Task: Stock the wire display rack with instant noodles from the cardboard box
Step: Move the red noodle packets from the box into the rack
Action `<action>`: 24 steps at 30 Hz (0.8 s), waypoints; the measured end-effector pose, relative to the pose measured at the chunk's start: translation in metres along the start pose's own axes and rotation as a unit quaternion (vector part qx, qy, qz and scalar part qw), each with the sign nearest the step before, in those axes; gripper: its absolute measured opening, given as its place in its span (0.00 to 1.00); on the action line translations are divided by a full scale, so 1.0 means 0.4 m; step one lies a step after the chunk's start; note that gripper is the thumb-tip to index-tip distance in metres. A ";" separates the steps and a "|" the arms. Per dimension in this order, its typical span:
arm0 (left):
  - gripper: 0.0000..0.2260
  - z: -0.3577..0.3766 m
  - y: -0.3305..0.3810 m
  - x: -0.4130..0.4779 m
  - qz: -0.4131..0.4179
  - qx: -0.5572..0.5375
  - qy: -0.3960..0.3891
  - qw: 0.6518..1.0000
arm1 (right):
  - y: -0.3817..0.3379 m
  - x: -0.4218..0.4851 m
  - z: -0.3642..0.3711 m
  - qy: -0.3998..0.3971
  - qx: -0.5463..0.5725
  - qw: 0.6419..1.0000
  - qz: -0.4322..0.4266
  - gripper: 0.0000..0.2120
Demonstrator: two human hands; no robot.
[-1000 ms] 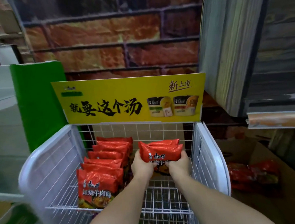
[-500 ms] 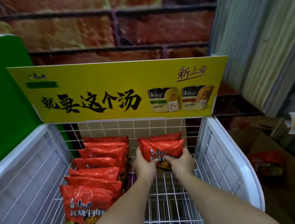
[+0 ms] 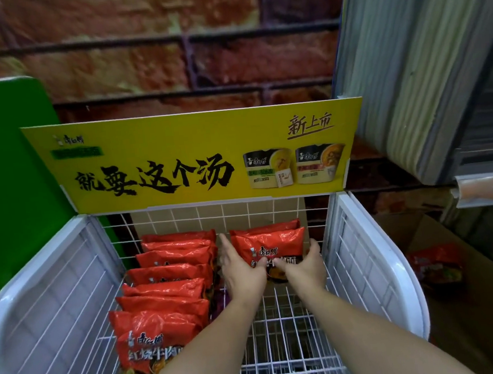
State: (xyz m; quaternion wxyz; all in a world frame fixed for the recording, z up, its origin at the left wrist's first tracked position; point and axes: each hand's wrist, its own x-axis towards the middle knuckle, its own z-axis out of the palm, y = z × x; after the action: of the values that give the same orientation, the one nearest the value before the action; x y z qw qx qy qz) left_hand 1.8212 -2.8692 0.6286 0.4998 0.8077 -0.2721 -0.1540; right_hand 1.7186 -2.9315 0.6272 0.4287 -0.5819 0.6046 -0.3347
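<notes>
Grip loosened: left hand [image 3: 243, 271], right hand [image 3: 306, 266] fingers now straight, flanking noodle packs [image 3: 269, 242] (thumbs touching front) at wire rack [image 3: 371, 236] back.

I see the left hand [image 3: 240, 271] smeared by blur, it and the right hand [image 3: 304, 266] cover the front packet [image 3: 269, 242] low down so I can't tell whether the right one grips, the rack [image 3: 405, 277] runs off the bottom edge, and the box [image 3: 485, 315] is dim, its packets [image 3: 436, 266] unreadable.
</notes>
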 end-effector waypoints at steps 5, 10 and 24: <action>0.46 -0.035 0.020 -0.050 0.078 0.033 -0.029 0.996 | 0.006 -0.076 -0.031 -0.003 -0.033 0.998 -0.046 0.41; 0.40 -0.052 -0.007 -0.116 0.154 0.067 -0.065 0.984 | 0.029 -0.189 -0.087 -0.018 -0.159 0.979 -0.127 0.40; 0.33 -0.181 -0.041 -0.412 0.173 0.142 -0.046 0.974 | 0.087 -0.464 -0.217 -0.041 -0.266 0.944 -0.192 0.42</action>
State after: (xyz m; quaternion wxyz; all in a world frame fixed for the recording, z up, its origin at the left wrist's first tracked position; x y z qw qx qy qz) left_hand 1.7310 -2.7134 0.6432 0.3864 0.8033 -0.4490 -0.0619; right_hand 1.6171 -2.7523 0.6553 0.2099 -0.7934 0.5301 -0.2134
